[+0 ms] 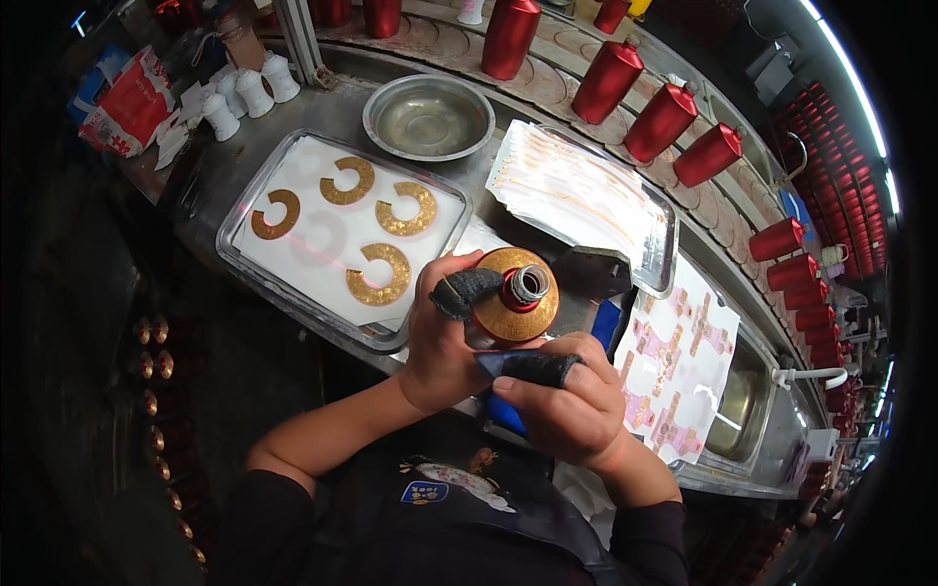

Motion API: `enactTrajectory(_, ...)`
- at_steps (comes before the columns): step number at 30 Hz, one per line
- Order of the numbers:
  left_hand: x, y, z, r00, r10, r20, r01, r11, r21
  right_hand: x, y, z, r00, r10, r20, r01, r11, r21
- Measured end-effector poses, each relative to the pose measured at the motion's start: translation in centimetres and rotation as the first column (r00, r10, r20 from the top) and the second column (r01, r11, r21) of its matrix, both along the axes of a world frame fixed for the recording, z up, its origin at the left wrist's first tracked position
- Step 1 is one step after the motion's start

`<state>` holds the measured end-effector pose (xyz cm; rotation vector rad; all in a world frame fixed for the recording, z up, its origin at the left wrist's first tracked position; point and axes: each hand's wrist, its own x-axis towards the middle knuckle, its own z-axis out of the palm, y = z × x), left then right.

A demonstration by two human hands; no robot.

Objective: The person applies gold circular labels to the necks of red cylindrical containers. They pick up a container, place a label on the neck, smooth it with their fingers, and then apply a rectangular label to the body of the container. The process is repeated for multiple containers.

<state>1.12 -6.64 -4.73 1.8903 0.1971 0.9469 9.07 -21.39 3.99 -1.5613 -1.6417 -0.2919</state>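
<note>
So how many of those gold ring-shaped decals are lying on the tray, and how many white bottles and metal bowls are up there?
Gold ring decals on the tray: 4
White bottles: 4
Metal bowls: 1
Total: 9
</note>
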Motion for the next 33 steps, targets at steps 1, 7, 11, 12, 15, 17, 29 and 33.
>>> enactTrajectory(1, 0.0, 0.1, 0.3, 1.000, -0.016, 0.023, 0.016, 1.000, -0.012, 0.1, -0.1, 0.2, 0.998, -0.059, 0.004, 0.059, 0.998, 0.018)
enactTrajectory(7, -0.4, 2.7, 1.2, 0.932, -0.352, -0.085, 0.334, 0.926, -0.173, -0.1, 0.4, 0.2, 0.976, -0.178, 0.128, 0.178, 0.984, 0.014)
enactTrajectory(11, -0.2, 1.6, 0.6, 0.990, -0.135, -0.039, 0.139, 0.982, 0.130, -0.8, 0.3, -0.1, 0.981, -0.182, 0.073, 0.179, 0.983, 0.048)
enactTrajectory(12, -0.4, 1.0, 0.2, 0.999, -0.050, 0.020, 0.046, 0.985, 0.165, -0.6, 0.6, -0.1, 0.960, -0.259, 0.104, 0.254, 0.965, 0.064)
enactTrajectory(15, -0.3, 0.4, -1.1, 1.000, -0.011, 0.017, 0.009, 0.994, 0.105, -1.4, 1.0, 0.0, 0.986, -0.048, 0.158, 0.049, 0.999, 0.001)
enactTrajectory(17, -0.3, 0.2, -0.6, 0.998, 0.051, 0.038, -0.057, 0.980, 0.190, -1.6, 0.5, 0.1, 0.983, -0.157, 0.100, 0.152, 0.987, 0.054)
enactTrajectory(29, 0.1, -0.5, -0.3, 0.997, 0.063, 0.049, -0.066, 0.995, 0.071, -1.3, -0.4, 0.7, 0.976, -0.115, -0.183, 0.100, 0.991, -0.092)
enactTrajectory(33, -0.4, 1.2, 0.8, 0.999, -0.043, 0.017, 0.042, 0.996, 0.075, 2.7, -0.5, 0.4, 0.736, -0.398, -0.547, 0.329, 0.917, -0.224)
